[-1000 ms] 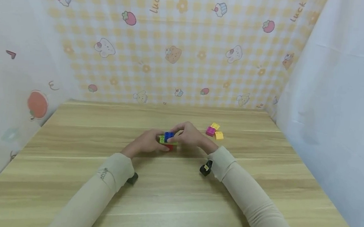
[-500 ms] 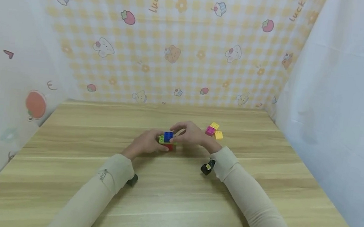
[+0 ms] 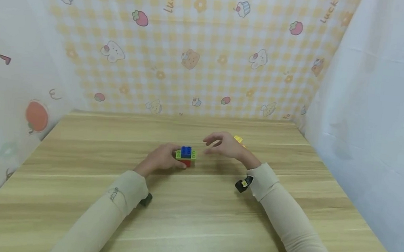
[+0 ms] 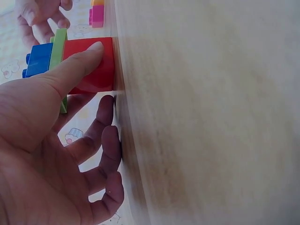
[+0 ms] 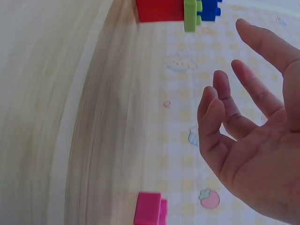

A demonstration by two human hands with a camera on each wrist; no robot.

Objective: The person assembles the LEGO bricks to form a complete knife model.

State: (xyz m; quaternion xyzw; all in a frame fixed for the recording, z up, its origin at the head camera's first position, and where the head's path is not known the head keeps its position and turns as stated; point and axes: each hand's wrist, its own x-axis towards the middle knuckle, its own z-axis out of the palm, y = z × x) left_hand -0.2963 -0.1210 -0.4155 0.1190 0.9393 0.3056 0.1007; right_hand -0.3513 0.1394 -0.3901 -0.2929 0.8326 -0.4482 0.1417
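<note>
A small stack of toy building bricks stands on the table: a red brick (image 4: 89, 70) at the bottom, a flat light green brick (image 3: 193, 156) across it, and a blue brick (image 3: 186, 152) on top. My left hand (image 3: 163, 156) grips the stack from the left, its thumb lying on the red brick's near face in the left wrist view. To the right of the stack, apart from it, my right hand (image 3: 226, 145) hangs in the air with its fingers loosely bent and nothing between them.
Behind the right hand lie loose bricks: a yellow brick (image 3: 238, 139), another partly hidden, and a magenta brick (image 5: 148, 208) seen in the wrist views. A checked cloth (image 3: 196, 32) hangs at the back of the wooden table (image 3: 185, 222).
My right hand has let go of the blue brick and moved right, toward the loose bricks, covering some of them. The left hand stays at the stack.
</note>
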